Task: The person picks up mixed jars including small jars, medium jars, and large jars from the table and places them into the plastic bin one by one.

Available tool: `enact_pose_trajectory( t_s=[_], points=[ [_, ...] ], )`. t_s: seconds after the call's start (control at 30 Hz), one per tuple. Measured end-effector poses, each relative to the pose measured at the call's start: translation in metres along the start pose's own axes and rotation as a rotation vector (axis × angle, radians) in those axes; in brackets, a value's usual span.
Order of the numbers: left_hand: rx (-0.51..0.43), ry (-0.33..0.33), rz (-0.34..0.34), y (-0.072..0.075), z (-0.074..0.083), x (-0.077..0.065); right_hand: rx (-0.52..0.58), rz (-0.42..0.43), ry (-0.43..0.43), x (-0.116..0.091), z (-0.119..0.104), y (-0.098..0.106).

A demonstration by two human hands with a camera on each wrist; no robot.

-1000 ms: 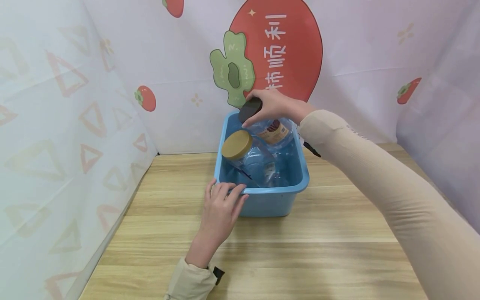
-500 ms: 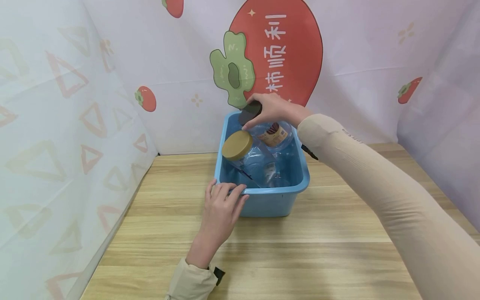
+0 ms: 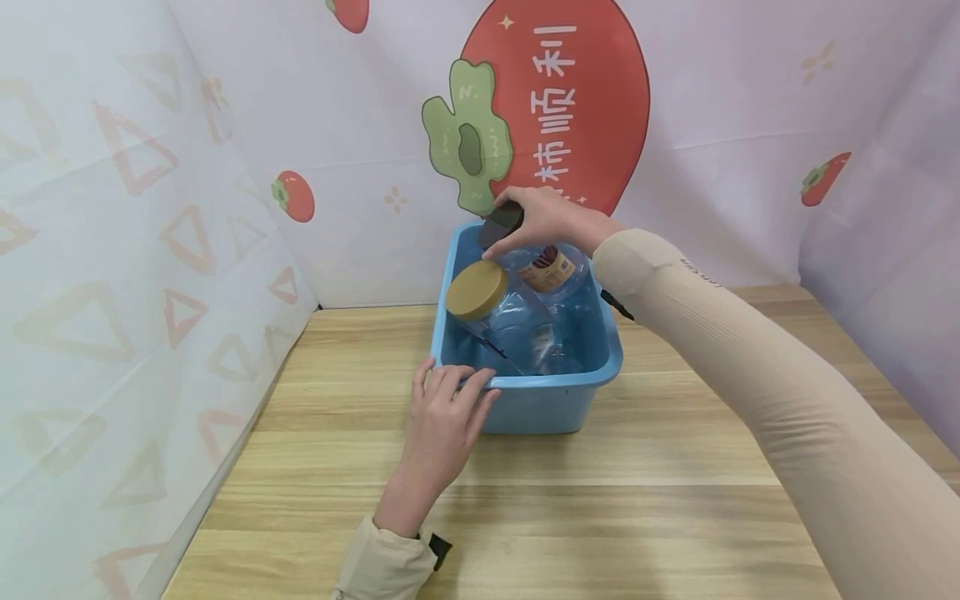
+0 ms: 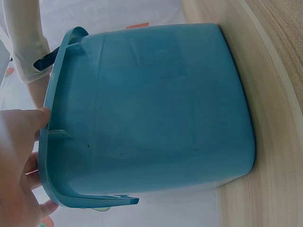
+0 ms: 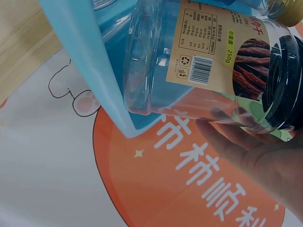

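A blue plastic bin (image 3: pixel 536 408) stands on the table with several clear plastic jars in it. My left hand (image 3: pixel 441 425) grips its near left rim, fingers hooked over the edge and thumb outside. At the far end, my right hand (image 3: pixel 547 218) holds a clear jar by its black lid (image 3: pixel 501 223), thumb and fingers around the lid. This jar (image 5: pixel 161 61) lies tilted, its base inside the bin's back rim, with a tan label (image 5: pixel 208 52) picturing dried meat strips. Nearer in the bin, a gold-lidded clear jar (image 3: pixel 477 292) leans with its lid toward the left rim.
Beneath the bin is a wood-grain table (image 3: pixel 360 400). Close behind it hangs a white cloth backdrop (image 3: pixel 375 250) with a large printed tomato, and another cloth wall (image 3: pixel 135 333) runs along the left side. Another clear container (image 3: pixel 551 346) lies low in the bin.
My right hand has sunk slightly with the black-lidded jar, then barely moved. My left hand has stayed on the bin's rim.
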State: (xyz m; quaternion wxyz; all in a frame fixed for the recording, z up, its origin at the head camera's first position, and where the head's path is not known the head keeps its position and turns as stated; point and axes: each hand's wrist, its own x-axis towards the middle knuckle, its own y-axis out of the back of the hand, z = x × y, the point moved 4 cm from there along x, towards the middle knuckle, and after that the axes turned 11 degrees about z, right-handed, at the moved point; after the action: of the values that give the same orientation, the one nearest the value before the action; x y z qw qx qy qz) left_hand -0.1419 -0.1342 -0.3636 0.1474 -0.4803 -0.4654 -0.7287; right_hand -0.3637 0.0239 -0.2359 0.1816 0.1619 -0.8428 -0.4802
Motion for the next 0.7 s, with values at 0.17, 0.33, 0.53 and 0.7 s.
enact_pose_trajectory(
  t_s=[0.17, 0.33, 0.53, 0.7],
  points=[
    [-0.001, -0.002, 0.002, -0.0007, 0.0004, 0.0, -0.012, -0.008, -0.008, 0.001, 0.0006, -0.0009],
    [-0.002, -0.002, 0.004, -0.001, 0.0007, -0.0001, -0.015, -0.006, -0.01, 0.0018, 0.0012, -0.0021],
    [-0.007, -0.002, 0.011, -0.0019, -0.0003, -0.0009, 0.013, -0.004, -0.003, -0.0005, 0.003, -0.0013],
    [-0.002, -0.003, 0.011, -0.0016, -0.0012, -0.0007, 0.021, 0.007, 0.001, -0.0032, 0.0059, 0.0037]
  ],
)
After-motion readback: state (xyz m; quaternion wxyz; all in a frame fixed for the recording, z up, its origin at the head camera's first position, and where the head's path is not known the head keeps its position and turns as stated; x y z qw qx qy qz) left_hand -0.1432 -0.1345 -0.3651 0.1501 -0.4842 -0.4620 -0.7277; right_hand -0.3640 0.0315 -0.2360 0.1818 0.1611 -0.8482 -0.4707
